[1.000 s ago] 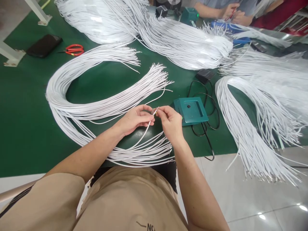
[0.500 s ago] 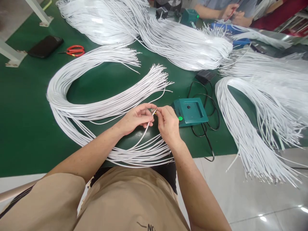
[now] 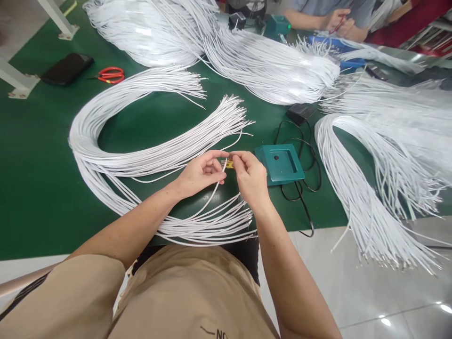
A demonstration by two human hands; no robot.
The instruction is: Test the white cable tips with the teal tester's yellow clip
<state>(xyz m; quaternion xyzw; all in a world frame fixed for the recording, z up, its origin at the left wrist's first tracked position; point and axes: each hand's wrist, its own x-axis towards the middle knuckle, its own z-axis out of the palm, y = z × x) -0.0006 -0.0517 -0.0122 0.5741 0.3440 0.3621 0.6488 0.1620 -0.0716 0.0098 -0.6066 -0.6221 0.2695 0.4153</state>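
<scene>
A single white cable [image 3: 214,190] rises from the bundle to my left hand [image 3: 197,175], which is closed on it close to its tip. My right hand [image 3: 253,178] is beside that tip, thumb and fingers drawn together; whatever they pinch is hidden. Just under the fingertips, between both hands, shows a small yellow part [image 3: 230,165] with metal by it. The teal box [image 3: 276,179] with a recessed top stands right of my right hand. Below the hands lie the loose ends of the cable bundle [image 3: 197,230].
A curved cable bundle [image 3: 141,157] lies left, with red-handled scissors [image 3: 110,75] and a black case [image 3: 67,69] beyond. More white cables [image 3: 271,66] cover the back; another bundle [image 3: 353,188] hangs over the right edge. Black cords [image 3: 310,214] trail by the box. A co-worker's hands [image 3: 341,23] are opposite.
My right hand has shifted slightly right, uncovering more of the yellow part and covering most of the box's green light. The cable tip stands more upright. My left hand has barely moved.
</scene>
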